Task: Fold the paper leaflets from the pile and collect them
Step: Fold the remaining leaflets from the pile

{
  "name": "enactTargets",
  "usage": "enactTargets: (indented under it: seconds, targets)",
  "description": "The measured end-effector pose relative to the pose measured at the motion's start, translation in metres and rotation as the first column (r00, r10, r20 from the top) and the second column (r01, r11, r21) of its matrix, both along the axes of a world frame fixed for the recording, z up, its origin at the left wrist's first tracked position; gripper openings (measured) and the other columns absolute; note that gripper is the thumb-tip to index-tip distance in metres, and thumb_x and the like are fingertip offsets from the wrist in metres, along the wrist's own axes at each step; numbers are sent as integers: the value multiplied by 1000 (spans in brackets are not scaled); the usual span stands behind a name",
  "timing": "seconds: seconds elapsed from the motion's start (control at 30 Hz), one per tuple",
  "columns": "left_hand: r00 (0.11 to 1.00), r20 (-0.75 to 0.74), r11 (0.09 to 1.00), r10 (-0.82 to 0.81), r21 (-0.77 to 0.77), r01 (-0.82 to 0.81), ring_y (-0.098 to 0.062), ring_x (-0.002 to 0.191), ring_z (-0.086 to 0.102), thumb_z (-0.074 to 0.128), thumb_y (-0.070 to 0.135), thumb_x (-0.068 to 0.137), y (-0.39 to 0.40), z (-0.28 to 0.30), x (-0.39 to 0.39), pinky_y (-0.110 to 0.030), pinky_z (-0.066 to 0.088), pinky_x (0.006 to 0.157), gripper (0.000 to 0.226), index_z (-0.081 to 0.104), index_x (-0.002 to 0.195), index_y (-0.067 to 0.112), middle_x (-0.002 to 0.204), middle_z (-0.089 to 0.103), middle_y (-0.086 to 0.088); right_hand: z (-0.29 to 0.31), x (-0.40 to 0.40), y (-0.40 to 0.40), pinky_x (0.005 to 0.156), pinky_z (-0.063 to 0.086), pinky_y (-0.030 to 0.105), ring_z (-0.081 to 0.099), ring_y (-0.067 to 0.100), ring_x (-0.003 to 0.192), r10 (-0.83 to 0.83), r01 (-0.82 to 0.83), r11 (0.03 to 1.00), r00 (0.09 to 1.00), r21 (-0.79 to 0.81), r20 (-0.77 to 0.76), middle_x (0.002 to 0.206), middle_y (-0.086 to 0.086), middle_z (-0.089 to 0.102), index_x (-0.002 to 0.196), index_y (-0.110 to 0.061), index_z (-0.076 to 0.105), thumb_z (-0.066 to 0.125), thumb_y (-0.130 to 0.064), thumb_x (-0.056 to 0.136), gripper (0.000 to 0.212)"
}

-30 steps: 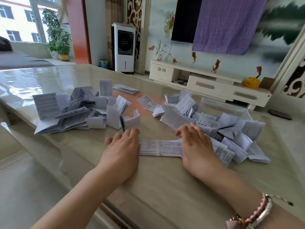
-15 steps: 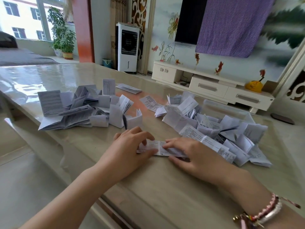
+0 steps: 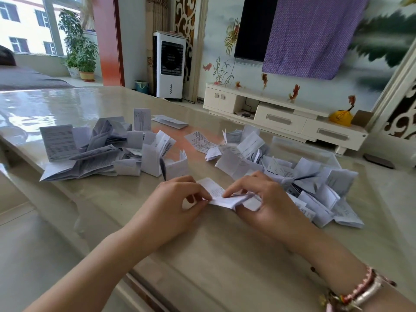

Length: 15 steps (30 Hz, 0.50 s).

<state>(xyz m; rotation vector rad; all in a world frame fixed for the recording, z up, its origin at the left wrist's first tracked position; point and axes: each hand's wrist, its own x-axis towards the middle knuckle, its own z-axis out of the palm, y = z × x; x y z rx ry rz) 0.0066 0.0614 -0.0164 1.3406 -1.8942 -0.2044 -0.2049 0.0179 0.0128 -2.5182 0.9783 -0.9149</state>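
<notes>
one leaflet (image 3: pixel 221 195), lying flat a second ago, is now being lifted and doubled near the table (image 3: pixel 202 255) front edge, pinched by left hand (image 3: pixel 173 206) and right hand (image 3: pixel 265 203) fingers.

No legible text anywhere. Leaflet (image 3: pixel 221 194) between the hands carried small printed lines, too blurred to read. Same for the sheets in the left pile (image 3: pixel 94 149) and right pile (image 3: pixel 292 176): print was visible, but no words, numbers or logos could be made out.
</notes>
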Motion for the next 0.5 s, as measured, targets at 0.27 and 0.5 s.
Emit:
enactTargets:
  seconds: [0.27,0.5]
  targets:
    - [989,-145,967,0,252,37,1,76,50,67,19,86,0,1,0,-8,37,67,14,69,79,31,90,59,10,-10,21,-8,59,37,16,49,4,66,-140,118,974,984,193,106,70,-10,54,88,-22,61,63,-35,89,13]
    - [969,97,969,229,-115,-218,-13,98,45,59,34,84,-4,-6,-8,-28,38,85,17,55,100,29,103,53,16,-18,38,-9,98,33,35,37,21,118,-290,314,949,908,34,-302,119,0,53,137,-18,33,48,-41,95,50]
